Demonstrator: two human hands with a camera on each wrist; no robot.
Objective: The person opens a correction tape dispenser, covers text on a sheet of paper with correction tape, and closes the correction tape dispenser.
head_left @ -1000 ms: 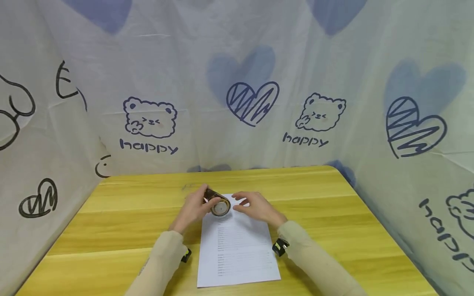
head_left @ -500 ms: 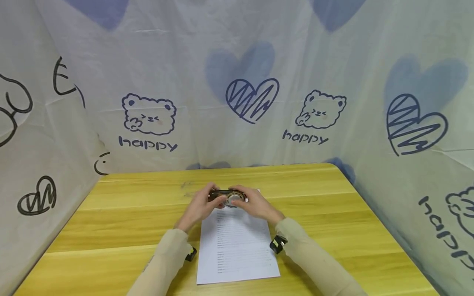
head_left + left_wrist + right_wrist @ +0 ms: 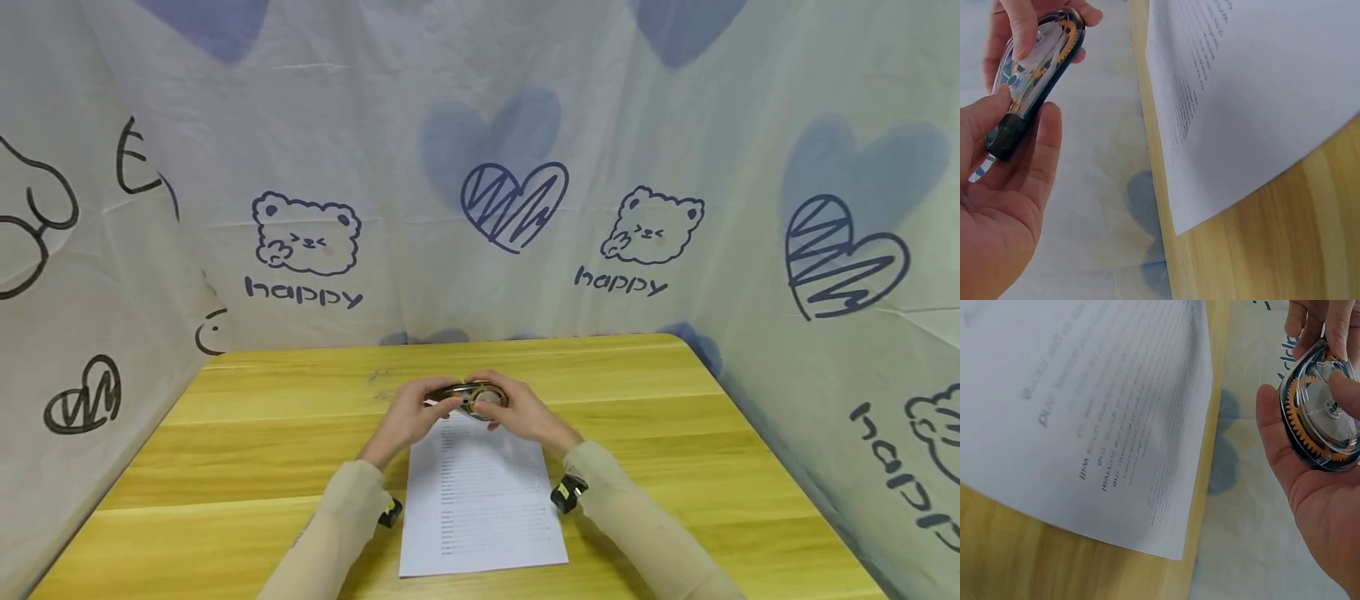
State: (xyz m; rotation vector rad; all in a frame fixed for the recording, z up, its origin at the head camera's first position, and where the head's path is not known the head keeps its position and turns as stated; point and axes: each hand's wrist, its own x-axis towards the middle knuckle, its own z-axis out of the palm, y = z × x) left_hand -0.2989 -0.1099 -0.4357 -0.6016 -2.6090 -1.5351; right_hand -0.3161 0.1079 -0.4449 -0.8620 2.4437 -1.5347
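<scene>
A correction tape (image 3: 487, 397) with a clear case, orange gears inside and a dark edge is held up over the far end of the printed paper (image 3: 483, 500). My left hand (image 3: 403, 419) grips its narrow end, where the left wrist view shows a black part (image 3: 1007, 136) between thumb and fingers. Around the wide, rounded end curls my right hand (image 3: 531, 417), its thumb pressed on the clear face. In the right wrist view the orange gear (image 3: 1297, 419) shows through the case. The paper lies flat under both forearms, touched by neither hand.
The yellow wood-grain table (image 3: 675, 483) extends on both sides of the paper. A pale curtain (image 3: 405, 275) with hearts and bears hangs behind and at both sides. Each wrist carries a small black device, such as the right one (image 3: 568, 493).
My right hand has closed in and taken hold of the rounded end. The correction tape has moved slightly right and turned from a slant to nearly level. The paper has stayed put.
</scene>
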